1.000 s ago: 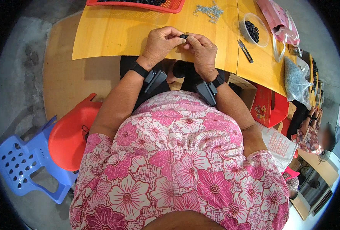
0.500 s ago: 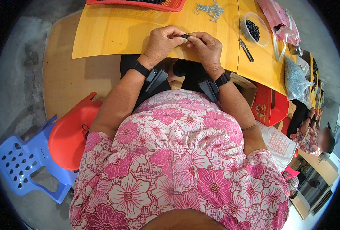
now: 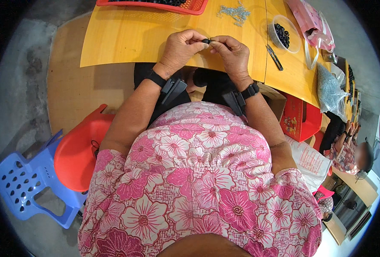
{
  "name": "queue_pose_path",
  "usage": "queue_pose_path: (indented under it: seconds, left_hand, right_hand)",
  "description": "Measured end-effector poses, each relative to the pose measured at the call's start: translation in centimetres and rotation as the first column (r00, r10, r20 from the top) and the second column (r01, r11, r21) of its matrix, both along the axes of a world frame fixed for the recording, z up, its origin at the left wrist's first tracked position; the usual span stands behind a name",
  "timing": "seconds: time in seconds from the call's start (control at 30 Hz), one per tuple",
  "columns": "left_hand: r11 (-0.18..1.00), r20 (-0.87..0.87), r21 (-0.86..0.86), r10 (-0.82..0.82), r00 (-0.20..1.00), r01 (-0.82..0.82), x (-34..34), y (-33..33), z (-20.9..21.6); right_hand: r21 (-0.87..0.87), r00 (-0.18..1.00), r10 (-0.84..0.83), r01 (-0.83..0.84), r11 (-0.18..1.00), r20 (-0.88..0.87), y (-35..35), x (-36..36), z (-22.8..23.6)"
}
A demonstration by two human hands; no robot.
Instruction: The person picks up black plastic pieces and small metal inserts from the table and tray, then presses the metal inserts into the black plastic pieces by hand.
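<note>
Over the near edge of the yellow table (image 3: pixel 125 45), my two hands meet at a small black part (image 3: pixel 206 41). My left hand (image 3: pixel 179 48) pinches it between thumb and forefinger. From the other side, the fingertips of my right hand (image 3: pixel 231 53) close on its other end. The part is mostly covered by fingers, and its exact kind is too small to make out. To the right of my hands stands a round clear tub (image 3: pixel 296 46) holding black ring-like pieces (image 3: pixel 281 35). A utility knife (image 3: pixel 275 57) lies beside the tub.
A red basket (image 3: pixel 194 8) with black pieces sits at the far edge, near a scatter of small clear pieces (image 3: pixel 235 13). On the right are a pink bag (image 3: pixel 312 21) and a filled plastic bag (image 3: pixel 330 88). A red chair (image 3: pixel 76 150) and blue stool (image 3: pixel 25 184) stand left. Another person (image 3: pixel 346 150) sits far right.
Both hands keep almost the same place and grip on the small black part. The view has shifted very slightly.
</note>
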State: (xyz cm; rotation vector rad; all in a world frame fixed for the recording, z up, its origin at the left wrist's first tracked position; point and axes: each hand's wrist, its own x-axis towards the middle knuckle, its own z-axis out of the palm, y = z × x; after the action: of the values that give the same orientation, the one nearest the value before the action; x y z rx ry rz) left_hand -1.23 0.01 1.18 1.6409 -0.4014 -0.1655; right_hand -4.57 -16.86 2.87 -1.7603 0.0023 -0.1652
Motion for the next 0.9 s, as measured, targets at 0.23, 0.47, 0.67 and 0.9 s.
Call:
queue_pose_path:
  seconds: [0.23,0.47,0.67,0.9]
  left_hand:
    - [0.997,0.021,0.071,0.029,0.999,-0.031,-0.1,-0.1,0.2]
    - [0.998,-0.003,0.051,0.037,0.999,-0.037,-0.2,-0.1,0.3]
    - [0.999,0.02,0.049,0.011,1.0,-0.012,0.0,0.1,0.3]
    - [0.999,0.027,0.042,-0.008,1.0,0.007,0.1,0.2,0.1]
  right_hand:
    - [-0.335,0.985,0.112,-0.064,0.94,0.128,-0.9,0.7,0.5]
    - [-0.003,0.968,0.124,-0.128,0.992,-0.218,-0.8,0.8,1.1]
    - [0.472,0.906,0.209,-0.011,0.881,-0.367,-1.0,0.8,0.3]
    - [0.163,0.951,0.192,-0.155,0.974,-0.244,-1.1,0.9,0.1]
